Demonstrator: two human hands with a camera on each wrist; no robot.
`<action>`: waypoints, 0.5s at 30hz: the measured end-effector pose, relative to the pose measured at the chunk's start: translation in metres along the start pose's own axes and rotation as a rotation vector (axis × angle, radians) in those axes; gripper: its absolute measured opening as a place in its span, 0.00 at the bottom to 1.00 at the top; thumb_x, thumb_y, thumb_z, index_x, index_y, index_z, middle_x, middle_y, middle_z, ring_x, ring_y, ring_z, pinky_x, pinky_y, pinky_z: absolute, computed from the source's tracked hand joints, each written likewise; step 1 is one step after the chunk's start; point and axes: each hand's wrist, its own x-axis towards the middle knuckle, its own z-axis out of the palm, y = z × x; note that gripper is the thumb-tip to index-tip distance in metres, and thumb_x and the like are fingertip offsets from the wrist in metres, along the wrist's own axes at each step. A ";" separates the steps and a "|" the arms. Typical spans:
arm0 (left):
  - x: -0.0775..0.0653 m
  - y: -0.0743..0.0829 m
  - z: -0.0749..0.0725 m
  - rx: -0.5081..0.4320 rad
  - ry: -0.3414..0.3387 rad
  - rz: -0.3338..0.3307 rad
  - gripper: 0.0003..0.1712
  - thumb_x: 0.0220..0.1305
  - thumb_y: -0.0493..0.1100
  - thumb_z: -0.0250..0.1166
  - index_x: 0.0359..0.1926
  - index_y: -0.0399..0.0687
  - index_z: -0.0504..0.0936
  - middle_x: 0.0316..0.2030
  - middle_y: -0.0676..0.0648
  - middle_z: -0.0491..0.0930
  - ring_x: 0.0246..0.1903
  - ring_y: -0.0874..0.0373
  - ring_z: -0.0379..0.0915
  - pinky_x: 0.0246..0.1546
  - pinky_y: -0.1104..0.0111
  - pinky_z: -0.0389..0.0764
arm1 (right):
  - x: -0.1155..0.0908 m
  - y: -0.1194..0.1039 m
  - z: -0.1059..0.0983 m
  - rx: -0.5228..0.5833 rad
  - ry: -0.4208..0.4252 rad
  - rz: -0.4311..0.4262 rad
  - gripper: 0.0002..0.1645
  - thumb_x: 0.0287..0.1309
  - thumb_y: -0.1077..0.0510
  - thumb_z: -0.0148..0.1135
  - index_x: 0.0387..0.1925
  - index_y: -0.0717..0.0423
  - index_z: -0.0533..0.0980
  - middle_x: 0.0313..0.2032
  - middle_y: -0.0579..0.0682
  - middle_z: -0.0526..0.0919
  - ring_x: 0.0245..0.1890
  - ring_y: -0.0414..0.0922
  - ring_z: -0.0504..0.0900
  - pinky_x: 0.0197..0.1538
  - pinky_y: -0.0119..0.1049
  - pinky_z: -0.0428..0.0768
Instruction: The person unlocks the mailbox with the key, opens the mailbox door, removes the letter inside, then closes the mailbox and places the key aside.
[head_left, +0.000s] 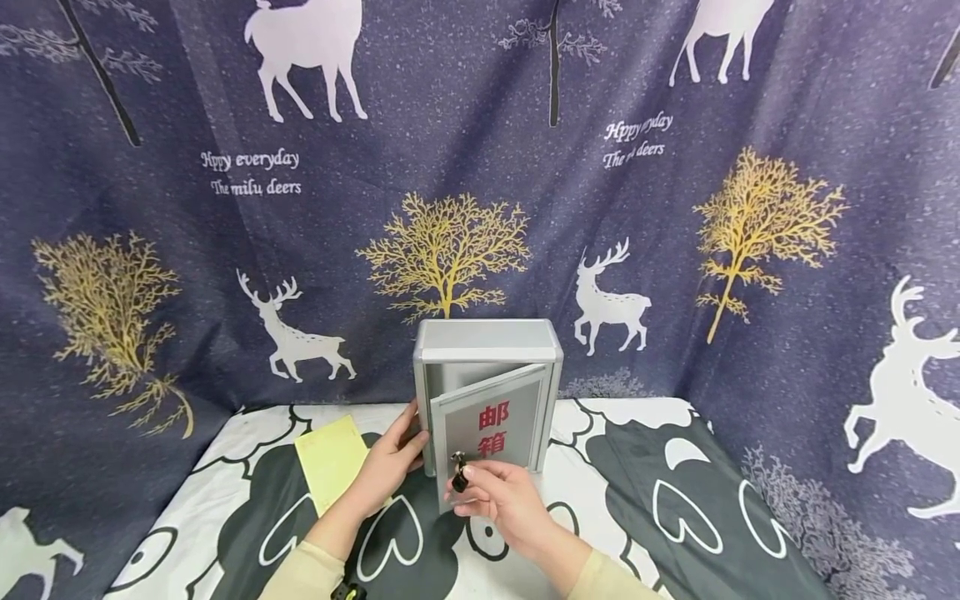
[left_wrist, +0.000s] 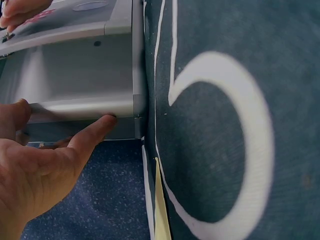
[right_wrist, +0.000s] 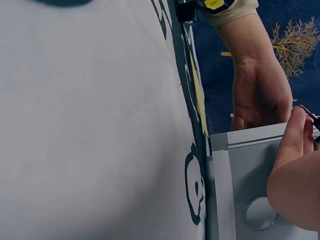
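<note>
A silver-grey metal mailbox (head_left: 487,340) stands upright on the cloth, with red Chinese characters on its front door (head_left: 457,417). That door is swung partly outward at its left edge, so a strip of the grey inside shows. My left hand (head_left: 390,458) grips the mailbox's left side, with fingertips at the front frame in the left wrist view. At the door's lower left, my right hand (head_left: 510,500) pinches a key with a black fob (head_left: 460,478) at the lock. In the right wrist view the fingers (right_wrist: 295,132) partly hide the key.
A yellow sheet (head_left: 330,458) lies on the black-and-white patterned cloth (head_left: 652,500) left of the mailbox. Close behind it hangs a dark blue curtain (head_left: 480,150) with deer and trees. A round disc (right_wrist: 260,213) sits on the door's face.
</note>
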 end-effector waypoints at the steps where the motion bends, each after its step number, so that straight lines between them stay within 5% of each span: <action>1: 0.000 0.000 -0.001 -0.001 0.001 0.001 0.41 0.89 0.48 0.60 0.92 0.60 0.53 0.84 0.35 0.62 0.79 0.34 0.65 0.69 0.42 0.80 | 0.001 0.000 0.001 0.000 0.006 -0.005 0.16 0.83 0.59 0.61 0.57 0.69 0.84 0.45 0.52 0.93 0.45 0.43 0.93 0.52 0.40 0.92; 15: 0.001 -0.002 -0.002 -0.008 0.002 -0.007 0.40 0.89 0.48 0.59 0.92 0.61 0.54 0.84 0.35 0.62 0.80 0.35 0.64 0.69 0.43 0.80 | 0.020 0.007 0.008 -0.012 0.079 -0.029 0.22 0.82 0.55 0.65 0.59 0.73 0.82 0.46 0.55 0.93 0.45 0.45 0.94 0.51 0.39 0.92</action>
